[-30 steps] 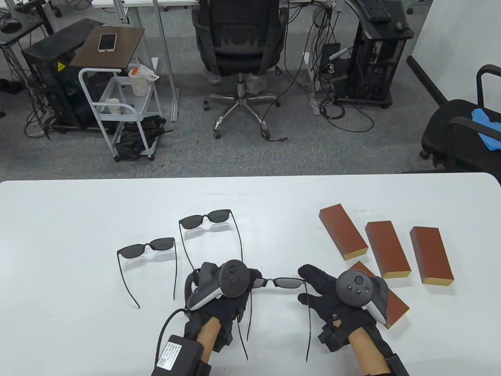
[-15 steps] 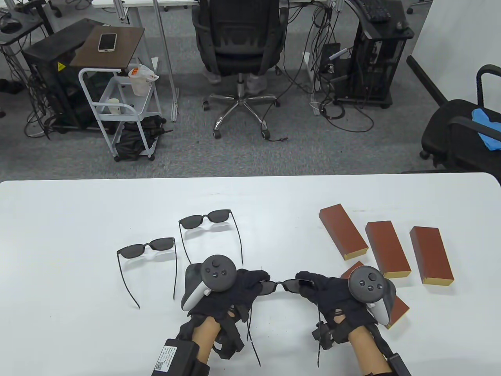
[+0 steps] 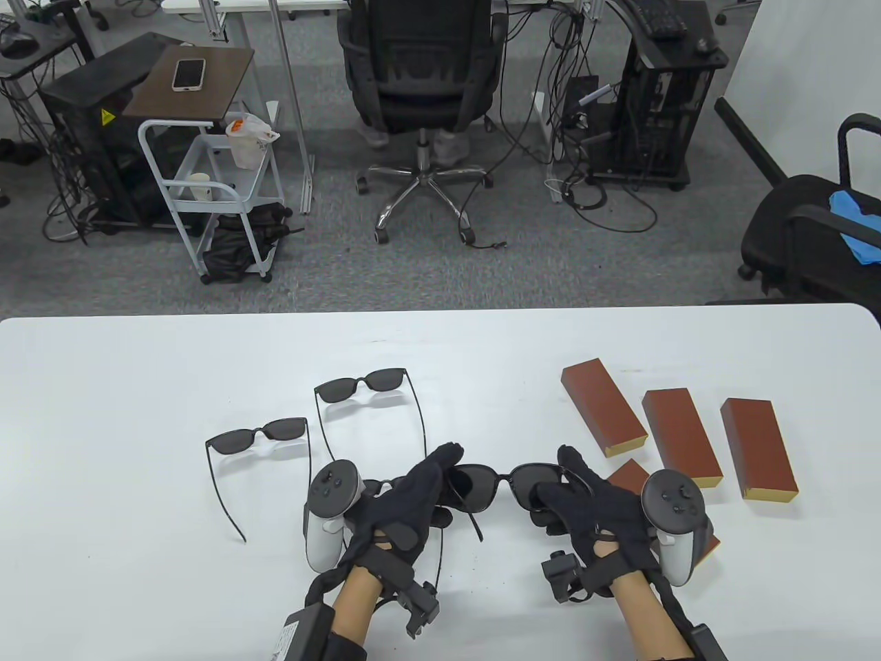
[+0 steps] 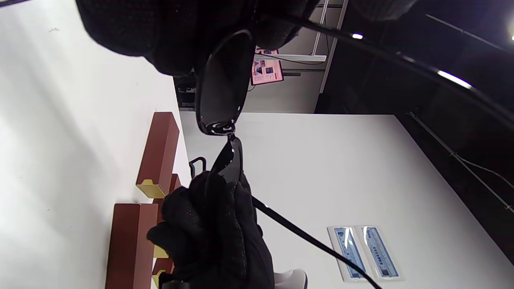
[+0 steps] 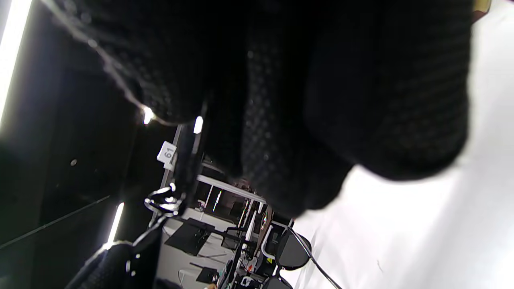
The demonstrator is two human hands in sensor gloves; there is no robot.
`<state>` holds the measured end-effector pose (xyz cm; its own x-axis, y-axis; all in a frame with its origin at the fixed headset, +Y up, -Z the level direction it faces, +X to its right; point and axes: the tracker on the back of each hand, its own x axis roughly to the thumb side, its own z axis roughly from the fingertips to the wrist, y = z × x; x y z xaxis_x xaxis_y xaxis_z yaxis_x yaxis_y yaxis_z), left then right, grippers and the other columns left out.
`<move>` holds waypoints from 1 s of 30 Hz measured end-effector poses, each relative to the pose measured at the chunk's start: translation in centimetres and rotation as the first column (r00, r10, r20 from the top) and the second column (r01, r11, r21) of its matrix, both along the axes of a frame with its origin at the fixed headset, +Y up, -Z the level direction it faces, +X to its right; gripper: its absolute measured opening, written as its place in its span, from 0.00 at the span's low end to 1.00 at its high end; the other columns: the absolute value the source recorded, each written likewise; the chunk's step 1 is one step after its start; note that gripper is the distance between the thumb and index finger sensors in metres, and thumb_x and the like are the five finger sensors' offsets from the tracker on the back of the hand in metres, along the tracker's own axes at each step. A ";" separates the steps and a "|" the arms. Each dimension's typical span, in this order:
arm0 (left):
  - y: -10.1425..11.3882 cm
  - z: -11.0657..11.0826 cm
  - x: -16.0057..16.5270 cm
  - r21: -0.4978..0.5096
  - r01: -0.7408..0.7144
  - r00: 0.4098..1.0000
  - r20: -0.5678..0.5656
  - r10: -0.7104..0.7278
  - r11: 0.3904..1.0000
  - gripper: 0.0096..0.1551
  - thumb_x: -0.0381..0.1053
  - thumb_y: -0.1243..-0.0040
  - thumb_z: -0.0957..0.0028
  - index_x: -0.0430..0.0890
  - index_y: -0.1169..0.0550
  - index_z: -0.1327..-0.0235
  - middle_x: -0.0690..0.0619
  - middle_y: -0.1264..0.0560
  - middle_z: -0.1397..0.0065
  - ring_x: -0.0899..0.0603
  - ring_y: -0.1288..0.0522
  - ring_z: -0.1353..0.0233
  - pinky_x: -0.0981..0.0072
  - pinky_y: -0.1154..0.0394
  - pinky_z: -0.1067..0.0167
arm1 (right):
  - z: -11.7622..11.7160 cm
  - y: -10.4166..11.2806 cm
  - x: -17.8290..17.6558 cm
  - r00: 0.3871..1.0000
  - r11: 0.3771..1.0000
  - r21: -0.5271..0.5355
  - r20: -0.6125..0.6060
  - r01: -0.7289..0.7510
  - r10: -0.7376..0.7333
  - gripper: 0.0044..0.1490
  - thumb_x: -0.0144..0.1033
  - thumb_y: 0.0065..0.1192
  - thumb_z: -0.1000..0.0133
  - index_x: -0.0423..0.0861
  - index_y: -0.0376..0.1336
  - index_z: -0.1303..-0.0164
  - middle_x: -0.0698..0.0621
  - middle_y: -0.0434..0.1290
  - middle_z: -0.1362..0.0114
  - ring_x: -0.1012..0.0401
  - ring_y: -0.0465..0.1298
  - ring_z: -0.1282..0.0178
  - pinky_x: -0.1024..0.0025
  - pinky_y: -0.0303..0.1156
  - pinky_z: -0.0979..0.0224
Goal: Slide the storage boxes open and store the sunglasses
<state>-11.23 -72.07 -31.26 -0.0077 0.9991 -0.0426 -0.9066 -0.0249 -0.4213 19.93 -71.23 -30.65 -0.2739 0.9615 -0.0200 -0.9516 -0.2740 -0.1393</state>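
Sunglasses (image 3: 506, 484) sit raised between both hands at six o'clock on the white table (image 3: 103, 413), lenses tipped up toward the camera. At their seven-o'clock end the left hand (image 3: 402, 506) curls its fingers round the frame, one temple arm angling down past the palm. At the four-o'clock end the right hand (image 3: 585, 506) pinches the other lens rim between thumb and forefinger. In the left wrist view the same pair (image 4: 223, 84) runs from the left-hand fingers (image 4: 168, 36) at the top down to the right hand (image 4: 213, 233), whose fingers are closed on the lower lens. The right wrist view is mostly dark glove (image 5: 321, 100), with a frame hinge (image 5: 166, 202) just visible; finer detail there is too blurred to tell.

Under the right wrist, at four o'clock, a red-brown storage box (image 3: 630, 475) lies partly hidden. Farther out, toward two o'clock, three more boxes lie side by side with gold ends facing the person: the left box (image 3: 602, 406), the middle box (image 3: 681, 437) and the right box (image 3: 757, 447), all closed.

Toward ten o'clock a second pair of sunglasses (image 3: 258, 437) rests with temples open, and just beyond it, near eleven o'clock, a third pair (image 3: 365, 385) does likewise.
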 end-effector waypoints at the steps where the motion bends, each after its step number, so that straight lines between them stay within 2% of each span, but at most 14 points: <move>1: -0.1 0.1 0.1 -0.007 -0.016 1.000 -0.012 0.016 1.000 0.42 0.72 0.59 0.49 0.58 0.37 0.20 0.47 0.29 0.24 0.35 0.31 0.27 0.42 0.30 0.37 | 0.1 0.0 -0.1 1.000 1.000 -0.007 0.006 0.014 -0.014 0.39 0.42 0.76 0.61 0.47 0.61 0.42 0.49 0.89 0.65 0.57 0.92 0.72 0.69 0.90 0.71; 5: -0.8 0.3 0.4 -0.061 -0.080 0.996 -0.049 0.077 0.995 0.41 0.71 0.60 0.48 0.58 0.38 0.19 0.47 0.29 0.24 0.36 0.29 0.28 0.42 0.30 0.38 | 0.6 -0.4 -0.7 0.996 0.997 -0.006 0.042 0.077 -0.077 0.35 0.41 0.72 0.58 0.54 0.60 0.41 0.50 0.88 0.66 0.57 0.91 0.72 0.69 0.88 0.71; 10: -1.3 0.7 0.3 -0.102 -0.084 0.990 -0.126 0.071 0.991 0.40 0.70 0.60 0.46 0.57 0.36 0.21 0.47 0.26 0.28 0.37 0.25 0.33 0.45 0.27 0.41 | 0.7 -0.6 -1.3 0.997 0.998 0.018 0.031 0.066 -0.066 0.35 0.41 0.70 0.57 0.51 0.60 0.40 0.50 0.88 0.65 0.58 0.91 0.72 0.69 0.88 0.70; 13: -1.5 0.8 0.1 -0.116 -0.074 0.986 -0.155 0.056 0.990 0.39 0.70 0.61 0.46 0.57 0.36 0.21 0.48 0.26 0.28 0.38 0.24 0.34 0.45 0.26 0.42 | 0.6 -0.7 -1.6 0.999 0.996 0.085 -0.030 0.024 -0.021 0.35 0.42 0.68 0.57 0.49 0.59 0.40 0.51 0.87 0.63 0.58 0.90 0.69 0.69 0.88 0.67; 16: -1.7 0.9 0.0 -0.133 -0.083 0.981 -0.185 0.058 0.988 0.39 0.68 0.62 0.46 0.56 0.35 0.21 0.48 0.26 0.29 0.38 0.24 0.34 0.45 0.26 0.42 | 0.4 -0.8 -1.8 0.994 0.994 0.103 -0.102 0.048 -0.037 0.37 0.43 0.65 0.56 0.48 0.56 0.37 0.50 0.85 0.58 0.56 0.89 0.63 0.67 0.86 0.62; 18: -1.9 1.0 -0.1 -0.141 -0.084 0.978 -0.204 0.054 0.986 0.39 0.68 0.62 0.46 0.56 0.35 0.22 0.48 0.26 0.29 0.38 0.24 0.34 0.46 0.26 0.42 | 0.3 -1.0 -2.0 0.985 0.988 0.118 -0.155 0.099 -0.080 0.40 0.47 0.65 0.56 0.47 0.54 0.36 0.49 0.84 0.55 0.54 0.88 0.60 0.65 0.86 0.59; 20: -2.0 1.0 -0.1 -0.149 -0.086 0.976 -0.212 0.053 0.985 0.39 0.68 0.62 0.46 0.55 0.35 0.22 0.48 0.26 0.29 0.38 0.24 0.34 0.46 0.26 0.42 | 0.3 -1.2 -2.3 0.971 0.984 0.124 -0.216 0.129 -0.100 0.48 0.56 0.65 0.58 0.45 0.51 0.34 0.45 0.82 0.49 0.50 0.86 0.53 0.62 0.84 0.53; 22: -1.9 1.0 -0.2 -0.152 -0.081 0.975 -0.219 0.046 0.985 0.39 0.68 0.61 0.46 0.54 0.36 0.22 0.48 0.26 0.28 0.38 0.24 0.34 0.46 0.26 0.42 | 0.2 -1.3 -2.4 0.957 0.980 0.141 -0.273 0.140 -0.098 0.56 0.67 0.61 0.60 0.44 0.47 0.32 0.43 0.79 0.43 0.47 0.83 0.48 0.59 0.82 0.48; 24: -1.9 1.1 -0.3 -0.148 -0.051 0.970 -0.242 0.014 0.988 0.39 0.68 0.60 0.46 0.53 0.36 0.22 0.47 0.26 0.29 0.38 0.24 0.34 0.46 0.26 0.43 | 0.2 -1.5 -2.5 0.938 0.974 0.133 -0.320 0.182 -0.131 0.59 0.74 0.55 0.62 0.44 0.47 0.31 0.41 0.77 0.40 0.45 0.82 0.45 0.56 0.81 0.45; 27: -1.8 1.2 -0.4 -0.139 0.011 0.962 -0.270 -0.048 0.990 0.38 0.66 0.55 0.45 0.51 0.34 0.23 0.48 0.24 0.30 0.39 0.22 0.36 0.47 0.24 0.45 | 0.2 -1.9 -2.6 0.925 0.962 0.111 -0.321 0.250 -0.203 0.60 0.76 0.49 0.62 0.44 0.48 0.31 0.38 0.76 0.40 0.42 0.80 0.45 0.53 0.80 0.45; 30: -1.6 1.2 -0.4 -0.131 0.062 0.949 -0.299 -0.099 0.989 0.36 0.64 0.50 0.44 0.50 0.33 0.24 0.49 0.23 0.32 0.42 0.19 0.41 0.49 0.22 0.48 | 0.2 -1.9 -2.5 0.926 0.958 0.116 -0.311 0.263 -0.216 0.57 0.76 0.46 0.62 0.45 0.51 0.32 0.39 0.77 0.40 0.42 0.81 0.45 0.53 0.80 0.45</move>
<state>-11.61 -73.66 -30.04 0.0415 0.9848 -0.1685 -0.9921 0.0206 -0.1237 17.43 -73.11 -30.43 -0.0065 0.9841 0.1774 -0.9907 -0.0305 0.1326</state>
